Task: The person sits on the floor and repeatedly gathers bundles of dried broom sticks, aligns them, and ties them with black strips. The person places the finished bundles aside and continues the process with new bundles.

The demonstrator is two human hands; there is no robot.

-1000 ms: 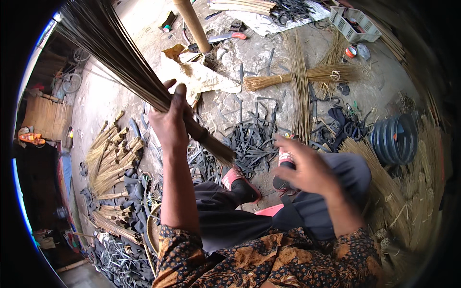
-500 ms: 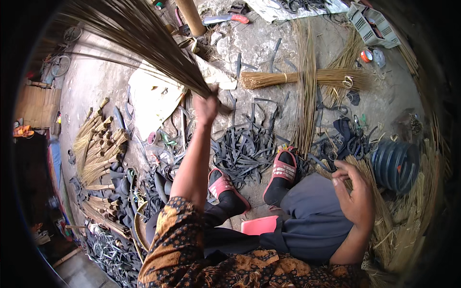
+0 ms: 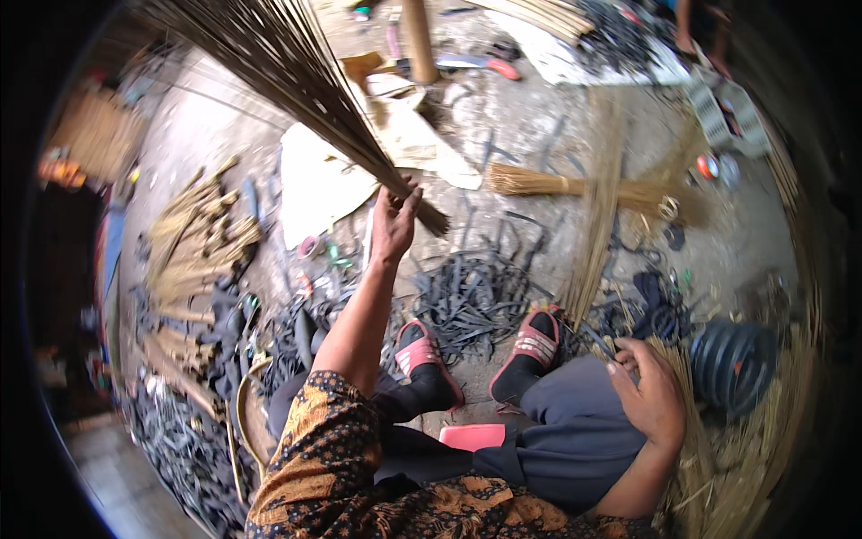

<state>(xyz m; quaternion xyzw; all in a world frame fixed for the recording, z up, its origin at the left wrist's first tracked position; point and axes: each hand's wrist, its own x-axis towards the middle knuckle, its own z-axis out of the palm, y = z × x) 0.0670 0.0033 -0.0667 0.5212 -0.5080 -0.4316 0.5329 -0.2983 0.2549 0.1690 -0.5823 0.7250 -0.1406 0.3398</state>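
My left hand (image 3: 393, 220) is closed round a bundle of thin brown broom sticks (image 3: 332, 117), near its narrow, cut end. The bundle slants up to the left, its loose tips fanning beyond the top of the view. My right hand (image 3: 648, 395) rests by my right knee, its fingers loosely bent and the thumb apart from them. A dark rubber strip (image 3: 596, 340) runs up close to those fingertips; whether they touch it I cannot tell. Between and beyond my sandals lies a heap of dark rubber strips (image 3: 476, 287).
A tied stick bundle (image 3: 539, 181) lies ahead, crossed by loose sticks (image 3: 600, 198). Finished small bundles (image 3: 197, 238) pile up at the left. A ribbed blue plastic container (image 3: 732, 366) stands right. A red-handled knife (image 3: 503, 68) lies near a wooden post (image 3: 418, 40). Another person's limbs (image 3: 691, 31) show top right.
My left hand has moved slightly right and down with the stick bundle, which is less blurred now. The view has shifted, bringing another person's limbs in at the top right. My right hand stays by the knee.
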